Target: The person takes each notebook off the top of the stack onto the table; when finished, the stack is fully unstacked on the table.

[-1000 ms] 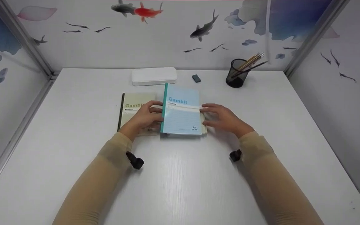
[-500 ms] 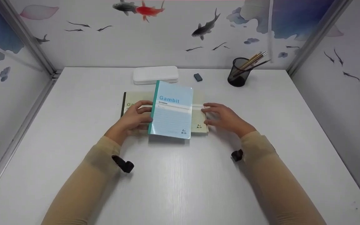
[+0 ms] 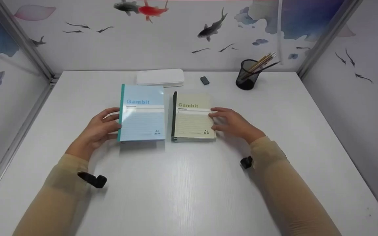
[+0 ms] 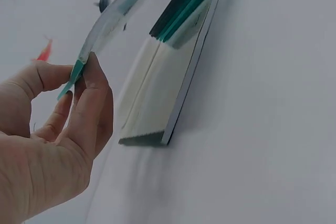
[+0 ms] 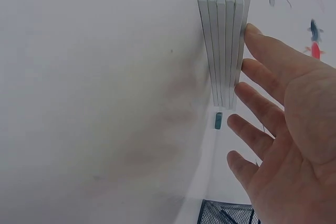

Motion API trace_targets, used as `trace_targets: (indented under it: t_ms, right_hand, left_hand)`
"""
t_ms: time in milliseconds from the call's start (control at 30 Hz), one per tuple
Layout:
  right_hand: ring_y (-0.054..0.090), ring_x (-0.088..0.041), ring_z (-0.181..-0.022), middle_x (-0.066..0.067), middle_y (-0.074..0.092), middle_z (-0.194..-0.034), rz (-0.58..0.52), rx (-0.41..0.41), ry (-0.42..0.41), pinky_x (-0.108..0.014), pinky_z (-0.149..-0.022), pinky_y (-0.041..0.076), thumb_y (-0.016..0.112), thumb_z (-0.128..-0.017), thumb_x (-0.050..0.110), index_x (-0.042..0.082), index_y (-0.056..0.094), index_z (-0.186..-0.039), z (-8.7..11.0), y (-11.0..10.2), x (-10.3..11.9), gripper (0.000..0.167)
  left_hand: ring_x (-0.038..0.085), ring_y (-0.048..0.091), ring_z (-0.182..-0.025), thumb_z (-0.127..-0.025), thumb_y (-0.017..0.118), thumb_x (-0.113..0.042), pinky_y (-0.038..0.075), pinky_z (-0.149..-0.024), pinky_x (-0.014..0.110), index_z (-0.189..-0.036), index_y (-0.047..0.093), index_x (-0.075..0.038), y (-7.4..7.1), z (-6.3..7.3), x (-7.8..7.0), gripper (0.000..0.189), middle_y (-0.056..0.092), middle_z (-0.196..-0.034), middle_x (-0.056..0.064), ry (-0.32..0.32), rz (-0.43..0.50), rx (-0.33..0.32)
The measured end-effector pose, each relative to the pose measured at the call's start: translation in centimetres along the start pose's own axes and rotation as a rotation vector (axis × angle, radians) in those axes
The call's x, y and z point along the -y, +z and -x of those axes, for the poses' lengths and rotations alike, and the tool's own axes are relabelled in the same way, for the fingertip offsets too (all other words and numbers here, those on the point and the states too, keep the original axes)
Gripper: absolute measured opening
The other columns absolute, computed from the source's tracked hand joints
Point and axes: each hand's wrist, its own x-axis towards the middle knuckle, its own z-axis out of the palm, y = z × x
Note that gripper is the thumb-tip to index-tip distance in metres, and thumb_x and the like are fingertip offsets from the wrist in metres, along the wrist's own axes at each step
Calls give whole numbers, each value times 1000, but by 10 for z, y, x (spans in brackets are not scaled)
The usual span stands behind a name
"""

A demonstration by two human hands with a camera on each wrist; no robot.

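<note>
In the head view my left hand (image 3: 98,129) pinches a blue notebook (image 3: 143,123) by its green spine, thumb on one face and fingers on the other. The left wrist view shows this notebook (image 4: 105,22) lifted, its cover bending, above a pale notebook (image 4: 152,87) on the table. That lower one is hidden from the head view. To the right lies a stack of several notebooks with a beige notebook (image 3: 194,121) on top. My right hand (image 3: 233,124) rests fingertips at the stack's right edge. In the right wrist view its loosely extended fingers (image 5: 262,106) sit beside the stacked notebooks (image 5: 223,40).
Behind the notebooks, a white case (image 3: 159,77) stands near the back wall, partly overlapped by the blue notebook. A small dark eraser-like block (image 3: 204,80) lies right of it. A black mesh cup (image 3: 246,78) of pencils stands at the back right of the white table (image 3: 189,190).
My left hand has carried the blue notebook from the top of the right stack leftward, over the left notebook. The beige notebook on the stack is now uncovered. My right hand stays in place.
</note>
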Motion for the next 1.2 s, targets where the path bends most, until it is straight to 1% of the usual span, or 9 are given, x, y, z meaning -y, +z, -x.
trace_targets:
  t_ms: [133,333,433,700,800,900,1033,1100,1200]
  right_hand:
    - [27,-26,-157,5,39,-165,-2,2,20,-52,-128,23,74,-96,34,20,60,-146,0,1,0,53]
    - [28,-28,-157,2,40,-165,-13,6,-17,-52,-128,23,75,-96,30,17,61,-145,-1,1,0,53]
    - [29,-29,-156,0,41,-164,-13,-1,-23,-53,-127,24,76,-95,28,16,61,-145,0,0,1,52]
    - [30,-29,-156,0,41,-164,13,3,-23,-52,-127,25,75,-96,29,16,60,-145,-1,0,-1,53]
    - [30,-29,-156,0,41,-165,22,5,-19,-52,-127,25,75,-96,28,16,60,-146,0,0,-3,54]
    - [31,-29,-156,0,41,-164,29,3,-12,-52,-127,25,76,-95,27,16,60,-146,-1,0,-3,54]
    - [30,-29,-156,-1,41,-164,16,5,-18,-53,-127,25,76,-95,27,16,60,-145,-1,-1,-2,53]
    - [30,-29,-156,0,41,-164,11,6,-22,-53,-127,25,75,-96,27,16,60,-145,-2,-1,-1,53]
    - [30,-29,-156,0,41,-164,8,9,-22,-53,-127,24,75,-96,28,16,61,-145,-2,-1,-2,53]
  left_hand:
    - [12,67,-102,-98,61,-3,60,-82,30,-157,33,-22,-30,12,5,68,48,-150,1,-9,8,-33]
    - [8,70,-96,-98,65,-3,61,-78,27,-155,33,-23,-79,27,13,68,56,-130,-8,-1,70,-93]
    - [8,71,-94,-97,65,-2,61,-77,27,-157,33,-22,-99,30,16,71,58,-123,-10,-10,99,-121]
    - [6,73,-91,-96,64,0,61,-76,26,-164,27,-20,-131,28,17,80,68,-105,-19,-48,84,-182]
    - [4,73,-90,-96,63,0,61,-75,25,-165,25,-20,-137,23,17,81,66,-106,-20,-70,62,-205]
    - [2,70,-93,-97,62,-5,59,-79,24,-166,25,-22,-140,17,17,80,62,-129,-9,-103,-39,-223]
    - [2,64,-99,-98,59,-11,58,-83,24,-166,21,-24,-142,12,15,79,38,-163,12,-127,-243,-226]
    - [6,62,-103,-100,60,-15,57,-84,23,-167,18,-22,-142,11,14,79,29,-168,19,-124,-325,-221]
    - [16,61,-114,-101,61,-20,57,-83,22,-167,17,-18,-142,10,13,79,31,-166,25,-119,-431,-217]
